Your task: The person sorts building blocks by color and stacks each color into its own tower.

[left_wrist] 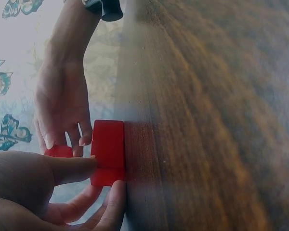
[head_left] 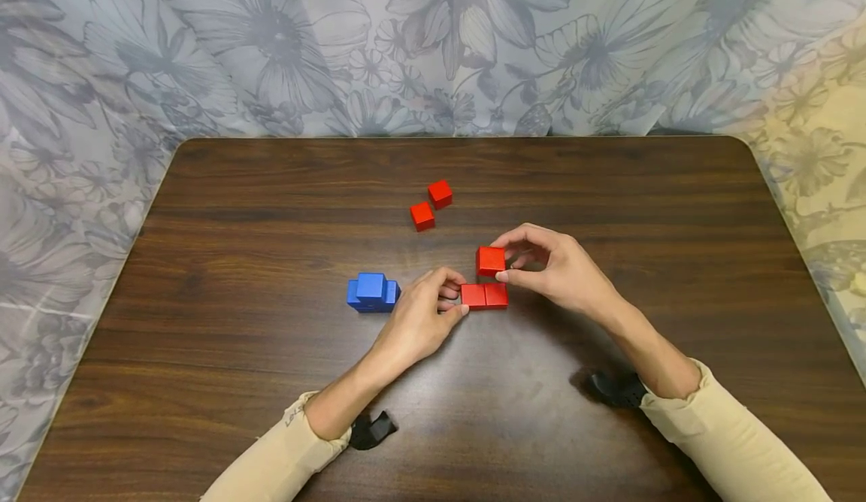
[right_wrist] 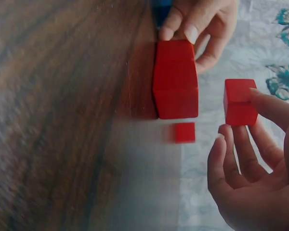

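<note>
In the head view, two red cubes (head_left: pixel 484 296) sit side by side on the wooden table. My left hand (head_left: pixel 426 310) pinches the left one between thumb and fingertips at its outer end. Above and just behind this pair, my right hand (head_left: pixel 564 269) holds a third red cube (head_left: pixel 490 261) between thumb and fingers. The right wrist view shows that held cube (right_wrist: pixel 241 102) raised off the table, with a gap between it and the pair (right_wrist: pixel 176 79). Close by my left hand stands a small stack of blue cubes (head_left: pixel 370 291), partly behind the fingers.
Two loose red cubes, one nearer (head_left: pixel 422 217) and one farther (head_left: pixel 440 194), lie toward the back of the table (head_left: pixel 271 209). A flower-patterned cloth (head_left: pixel 446 51) hangs behind the table's far edge. Black straps (head_left: pixel 372 430) show at both sleeve cuffs.
</note>
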`<state>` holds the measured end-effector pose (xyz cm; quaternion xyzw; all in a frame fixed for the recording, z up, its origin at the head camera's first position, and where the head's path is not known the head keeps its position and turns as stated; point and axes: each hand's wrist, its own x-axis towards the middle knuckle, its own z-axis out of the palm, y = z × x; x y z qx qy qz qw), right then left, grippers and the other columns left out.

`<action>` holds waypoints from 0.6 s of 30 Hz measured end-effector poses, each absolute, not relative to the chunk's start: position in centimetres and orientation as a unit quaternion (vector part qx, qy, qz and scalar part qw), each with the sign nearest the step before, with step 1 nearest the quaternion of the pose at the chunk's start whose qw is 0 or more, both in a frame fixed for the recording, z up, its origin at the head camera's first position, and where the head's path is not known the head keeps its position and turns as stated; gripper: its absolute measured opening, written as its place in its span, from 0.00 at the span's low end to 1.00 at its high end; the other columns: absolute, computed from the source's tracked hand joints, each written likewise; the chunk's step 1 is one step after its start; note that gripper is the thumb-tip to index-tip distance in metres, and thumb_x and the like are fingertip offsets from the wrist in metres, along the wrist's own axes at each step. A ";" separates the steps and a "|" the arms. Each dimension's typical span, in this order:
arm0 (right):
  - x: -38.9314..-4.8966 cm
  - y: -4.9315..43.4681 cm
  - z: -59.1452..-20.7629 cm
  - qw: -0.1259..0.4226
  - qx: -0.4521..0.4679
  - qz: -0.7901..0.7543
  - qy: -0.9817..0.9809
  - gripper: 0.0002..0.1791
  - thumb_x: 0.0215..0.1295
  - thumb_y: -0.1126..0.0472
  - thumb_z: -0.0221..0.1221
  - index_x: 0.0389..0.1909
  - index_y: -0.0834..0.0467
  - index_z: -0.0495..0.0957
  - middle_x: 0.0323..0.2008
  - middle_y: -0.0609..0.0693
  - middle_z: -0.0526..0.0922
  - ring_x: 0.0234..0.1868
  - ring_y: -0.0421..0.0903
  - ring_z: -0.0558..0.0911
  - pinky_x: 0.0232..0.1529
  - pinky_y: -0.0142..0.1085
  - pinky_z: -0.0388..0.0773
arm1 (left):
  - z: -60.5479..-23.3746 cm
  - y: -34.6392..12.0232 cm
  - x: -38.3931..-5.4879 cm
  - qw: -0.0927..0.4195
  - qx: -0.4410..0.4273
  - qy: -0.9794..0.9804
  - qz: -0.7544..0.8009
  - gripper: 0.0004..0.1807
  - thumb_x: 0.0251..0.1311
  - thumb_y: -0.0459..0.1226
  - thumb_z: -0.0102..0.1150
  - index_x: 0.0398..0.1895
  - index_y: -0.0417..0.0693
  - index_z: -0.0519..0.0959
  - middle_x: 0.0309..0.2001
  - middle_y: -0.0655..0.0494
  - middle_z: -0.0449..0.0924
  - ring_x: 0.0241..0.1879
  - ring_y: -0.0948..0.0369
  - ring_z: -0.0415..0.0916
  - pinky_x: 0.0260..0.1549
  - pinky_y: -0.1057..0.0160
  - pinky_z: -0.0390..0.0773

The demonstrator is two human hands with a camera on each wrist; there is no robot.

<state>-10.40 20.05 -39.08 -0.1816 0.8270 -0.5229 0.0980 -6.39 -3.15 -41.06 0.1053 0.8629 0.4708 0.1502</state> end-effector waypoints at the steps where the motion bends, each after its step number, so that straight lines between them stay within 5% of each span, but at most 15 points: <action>1: -10.3 20.0 -39.1 0.097 -0.185 -0.521 0.827 0.20 0.56 0.65 0.72 0.50 0.54 0.81 0.45 0.47 0.83 0.38 0.45 0.82 0.42 0.33 0.81 | -41.1 -3.2 -6.4 0.149 0.107 0.863 0.472 0.17 0.61 0.31 0.67 0.52 0.45 0.78 0.46 0.50 0.80 0.41 0.60 0.83 0.42 0.66 0.82; 18: -9.1 19.1 -39.8 0.114 -0.228 -0.501 0.827 0.18 0.56 0.65 0.72 0.47 0.50 0.82 0.43 0.42 0.83 0.44 0.43 0.81 0.48 0.40 0.78 | -41.1 -3.1 -6.4 0.144 0.117 0.858 0.479 0.18 0.60 0.30 0.67 0.53 0.43 0.78 0.49 0.50 0.80 0.45 0.59 0.81 0.42 0.70 0.81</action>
